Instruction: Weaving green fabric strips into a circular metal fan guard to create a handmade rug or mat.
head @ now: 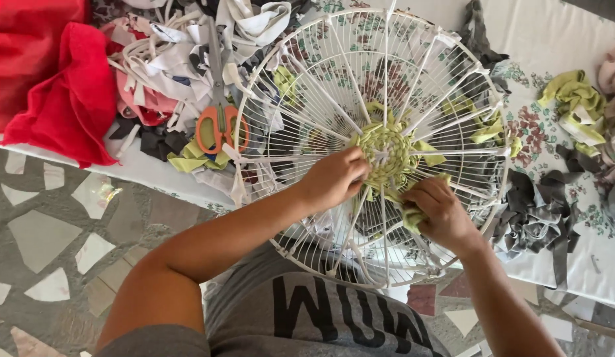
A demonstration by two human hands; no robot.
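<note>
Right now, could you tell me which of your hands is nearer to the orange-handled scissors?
Left. The left hand rests at the woven centre, right of the scissors; the right hand is farther right.

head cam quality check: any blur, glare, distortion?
Head view: soft even daylight, no hard shadows; mild glare on the white cloth top right; the wire fan guard bulges slightly from wide-angle distortion; left hand and right hand slightly soft, probably motion.

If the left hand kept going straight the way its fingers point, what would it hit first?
The left hand points right, toward the hub of the white wire fan guard. It would probably meet the green woven fabric disc first; its fingertips look already against the disc's edge.
</note>
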